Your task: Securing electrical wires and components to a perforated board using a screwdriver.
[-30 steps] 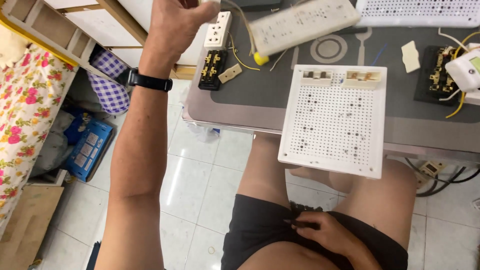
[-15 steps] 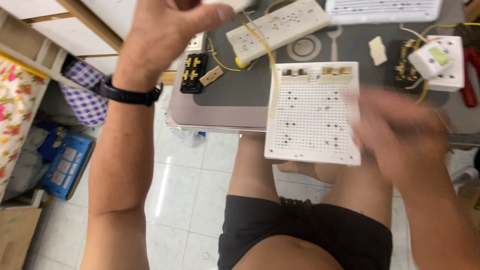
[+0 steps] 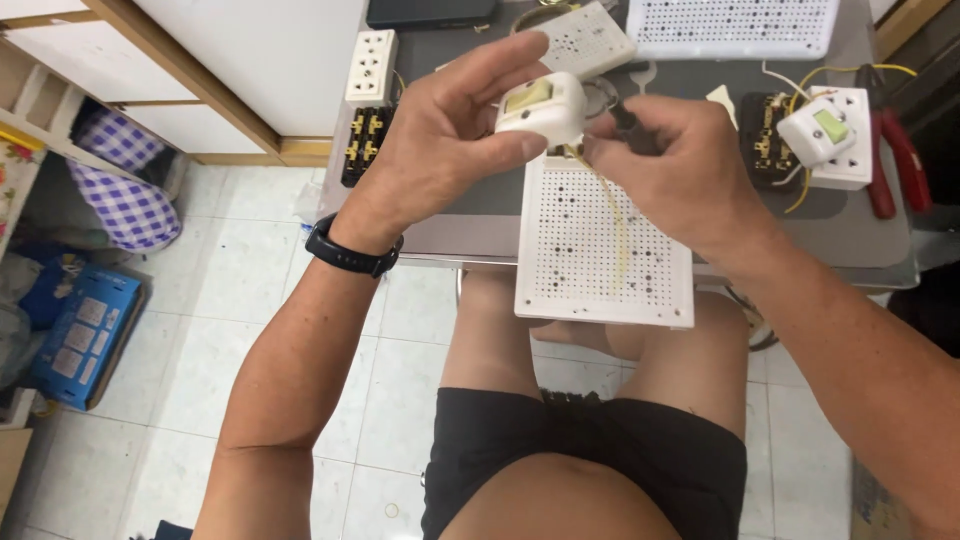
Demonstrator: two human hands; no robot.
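We are holding a small white switch box (image 3: 541,108) with a pale green rocker in our left hand (image 3: 440,140), whose thumb and fingers are clamped around its body. The box is hanging above the twelve o'clock edge of the perforated white board (image 3: 603,240), which is resting on the grey table (image 3: 480,215) and our lap. Our right hand (image 3: 680,160) is sitting at three o'clock of the box, just beside it, with its fingers pinched together on a short dark tool or lead (image 3: 628,118); we cannot tell which. The box's long axis is running from nine to three o'clock, so its open end is facing the right hand, the nearer one for any work on it. A thin yellow wire (image 3: 617,225) is trailing from the box toward six o'clock across the board.

Count: two switch boxes, the second (image 3: 816,132) lying at three o'clock on a white socket plate (image 3: 850,150); two perforated boards, the other (image 3: 735,28) at one o'clock; one pair of red pliers (image 3: 895,160); one black wristband (image 3: 352,255).
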